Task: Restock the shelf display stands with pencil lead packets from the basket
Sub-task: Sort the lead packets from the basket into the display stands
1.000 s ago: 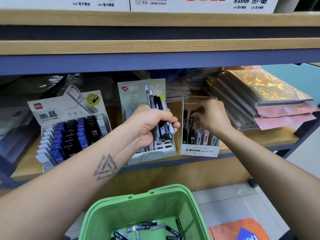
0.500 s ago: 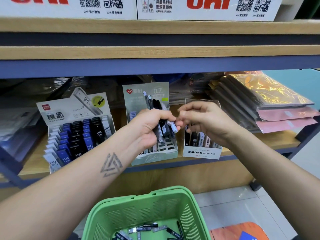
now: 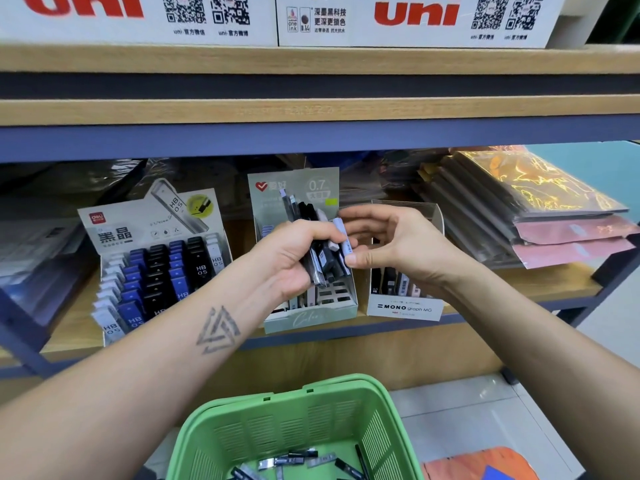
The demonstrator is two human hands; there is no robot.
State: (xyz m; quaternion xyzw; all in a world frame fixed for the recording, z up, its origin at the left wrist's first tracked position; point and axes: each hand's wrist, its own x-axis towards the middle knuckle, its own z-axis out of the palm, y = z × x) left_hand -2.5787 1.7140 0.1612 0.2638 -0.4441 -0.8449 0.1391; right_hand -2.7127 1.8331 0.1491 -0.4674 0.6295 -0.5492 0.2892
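My left hand grips a bunch of pencil lead packets in front of the grey-green 0.7 display stand. My right hand pinches one pale lilac packet at the right edge of that bunch, between index finger and thumb. Right of both hands stands the clear MONO graph MG stand with several packets in it. On the left, the white stand is filled with blue, black and white HB 0.5 packets. The green basket below holds several loose packets.
Stacked plastic-wrapped folders lie on the right of the wooden shelf. A blue shelf rail and an upper shelf with white uni boxes hang overhead. Dark wrapped goods sit at the far left. Tiled floor lies lower right.
My right hand left the MONO stand, came over to the bunch in my left hand and now pinches a lilac packet there. The view tilted up slightly.
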